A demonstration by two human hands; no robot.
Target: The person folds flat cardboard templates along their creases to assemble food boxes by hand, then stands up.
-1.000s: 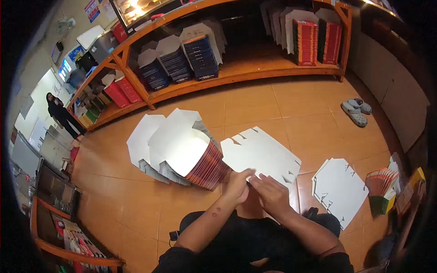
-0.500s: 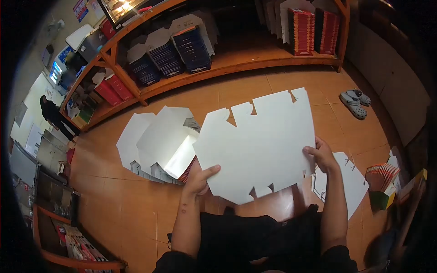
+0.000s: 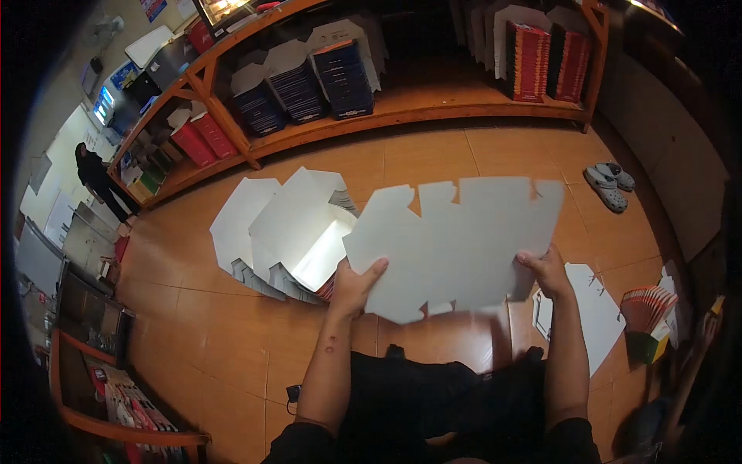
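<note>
Between my hands a flat white cardboard box blank is held up over my lap, its long edges notched with cut slots. My left hand grips its lower left corner, thumb on top. At its right edge, my right hand pinches it the same way; the fingers beneath are hidden. Just left of the blank, nested part-folded white boxes rest on the floor, partly covered by it. To the right of my right hand another white blank lies on the floor.
A wooden shelf holds stacks of dark blue boxes and red boxes. Grey clogs sit on the tiled floor at right, near a bundle of red-edged cartons. A person in dark clothes stands far left.
The blank has tilted, its far edge dropping and its near edge rising, so it looks shorter. Both hands keep their hold. The whole view has shifted slightly.
</note>
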